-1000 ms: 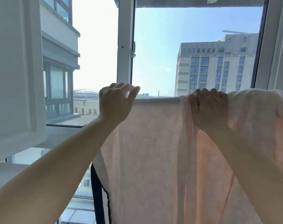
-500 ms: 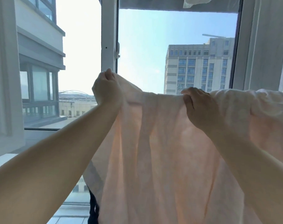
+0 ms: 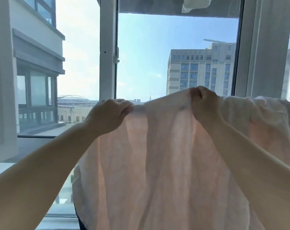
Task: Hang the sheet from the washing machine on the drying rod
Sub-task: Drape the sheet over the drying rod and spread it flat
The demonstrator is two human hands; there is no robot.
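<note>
**Sheet held by its top edge at the window**

Left hand (image 3: 107, 117) and right hand (image 3: 205, 103) each have their fingers curled tight on the top edge of the pale sheet (image 3: 157, 163), well apart. It hangs before the window frame (image 3: 107, 47), bunched at right.

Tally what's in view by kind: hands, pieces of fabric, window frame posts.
Hands: 2, left hand and right hand, each gripping the pink sheet
Fabric pieces: 2, pink sheet and white cloth at top
Window frame posts: 2, and
Total: 6
</note>
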